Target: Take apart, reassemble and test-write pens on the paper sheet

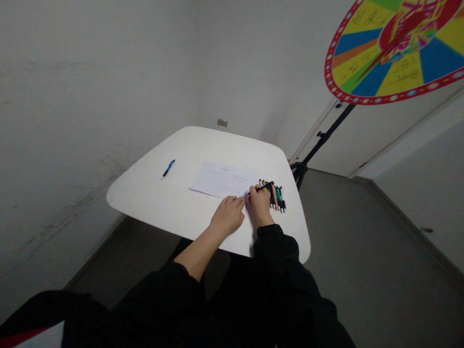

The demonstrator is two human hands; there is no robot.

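Note:
My right hand (261, 205) grips a dark pen (268, 185), its tip slanting down to the near right corner of the white paper sheets (221, 179). Faint printed lines show on the top sheet. Lying palm down, my left hand (228, 215) has its fingers stretched over the near edge of the sheets, close to the pen tip. A row of several pens (278, 199), with black, pink and green among them, lies just right of my right hand, which partly covers it. Something small and red by the right fingers is too small to make out.
The white table (145, 193) has rounded corners and stands near the walls. A blue and black pen (167, 169) lies on its left part. Beyond the right side, a colourful prize wheel (395, 53) rises on a black stand (322, 140).

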